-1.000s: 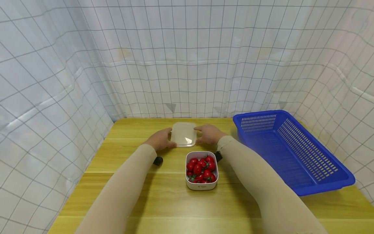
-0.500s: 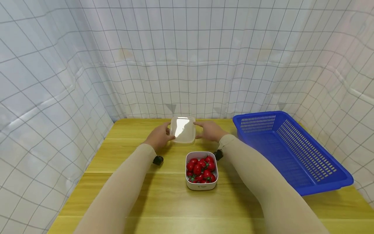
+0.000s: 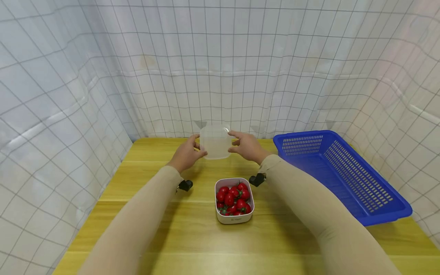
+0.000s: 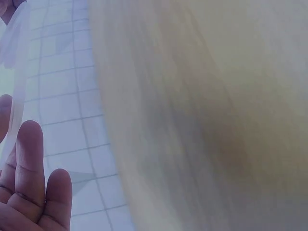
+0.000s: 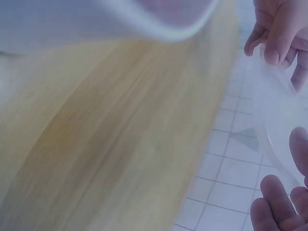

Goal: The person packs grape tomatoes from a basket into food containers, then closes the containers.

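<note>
Between my hands, a translucent square lid (image 3: 215, 142) is raised above the far part of the table, tilted up toward the back curtain. My left hand (image 3: 187, 153) pinches its left edge, thumb in front and fingers behind. The opposite edge is held by my right hand (image 3: 248, 146) between thumb and fingers. In the right wrist view, the clear lid (image 5: 276, 110) spans both hands; the left wrist view catches only a strip of it. Nearer to me sits a white square container (image 3: 235, 219), uncovered, filled with several red cherry tomatoes (image 3: 229, 199), some with green stems.
A blue perforated plastic basket (image 3: 338, 179) stands on the right of the wooden table (image 3: 192, 240), close to my right forearm. White grid-patterned curtains (image 3: 220, 76) enclose the table at the back and sides. A blurred container rim (image 5: 178, 34) tops the right wrist view.
Both hands have lifted the lid from lying flat near the table, moving it up and away while tilting it upright. The tomato container shifts only slightly in view.
</note>
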Demonstrator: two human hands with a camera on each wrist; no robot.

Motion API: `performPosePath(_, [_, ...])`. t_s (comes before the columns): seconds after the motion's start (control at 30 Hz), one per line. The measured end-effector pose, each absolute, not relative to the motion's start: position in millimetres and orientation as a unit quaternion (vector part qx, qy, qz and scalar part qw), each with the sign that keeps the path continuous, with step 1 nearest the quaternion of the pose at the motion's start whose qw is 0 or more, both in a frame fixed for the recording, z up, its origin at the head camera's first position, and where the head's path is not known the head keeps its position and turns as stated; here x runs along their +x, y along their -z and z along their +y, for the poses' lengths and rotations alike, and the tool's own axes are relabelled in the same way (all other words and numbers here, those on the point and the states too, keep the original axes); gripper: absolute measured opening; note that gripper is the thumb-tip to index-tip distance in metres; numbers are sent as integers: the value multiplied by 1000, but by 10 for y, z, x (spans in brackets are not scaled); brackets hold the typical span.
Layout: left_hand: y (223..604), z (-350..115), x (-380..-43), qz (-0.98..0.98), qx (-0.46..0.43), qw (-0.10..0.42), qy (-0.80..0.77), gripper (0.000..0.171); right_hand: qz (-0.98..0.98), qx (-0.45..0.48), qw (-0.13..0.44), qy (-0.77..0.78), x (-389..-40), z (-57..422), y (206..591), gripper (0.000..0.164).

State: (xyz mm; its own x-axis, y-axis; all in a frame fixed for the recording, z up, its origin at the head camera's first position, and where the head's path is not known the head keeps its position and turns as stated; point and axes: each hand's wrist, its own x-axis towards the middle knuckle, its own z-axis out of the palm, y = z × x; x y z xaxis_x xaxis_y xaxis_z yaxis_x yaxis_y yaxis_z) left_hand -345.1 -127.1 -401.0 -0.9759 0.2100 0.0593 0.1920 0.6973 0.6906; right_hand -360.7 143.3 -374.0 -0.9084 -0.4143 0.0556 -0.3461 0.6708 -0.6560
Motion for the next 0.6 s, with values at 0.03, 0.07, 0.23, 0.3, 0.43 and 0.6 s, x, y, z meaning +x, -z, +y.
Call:
performPosePath(0.03, [3982, -1264, -3434, 920, 111, 13, -376, 85, 910, -202, 51, 358, -3587, 1437, 3710, 72])
performPosePath(0.07, [3956, -1258, -3417, 919, 114, 12, -377, 86, 908, -196, 52, 365, -3570, 1442, 3683, 72])
performPosePath(0.23, [3827, -1235, -3333, 914, 130, 4, -384, 85, 906, -183, 45, 380, -3473, 1484, 3550, 71])
performPosePath(0.3, [3798, -1231, -3310, 911, 137, 3, -389, 86, 904, -184, 40, 385, -3425, 1507, 3500, 71])
performPosePath(0.43, [3756, -1223, -3253, 905, 152, 7, -398, 87, 901, -192, 29, 389, -3333, 1555, 3430, 74])
performPosePath(0.6, [3695, -1210, -3168, 898, 166, 10, -407, 88, 898, -210, 21, 387, -3233, 1607, 3403, 79])
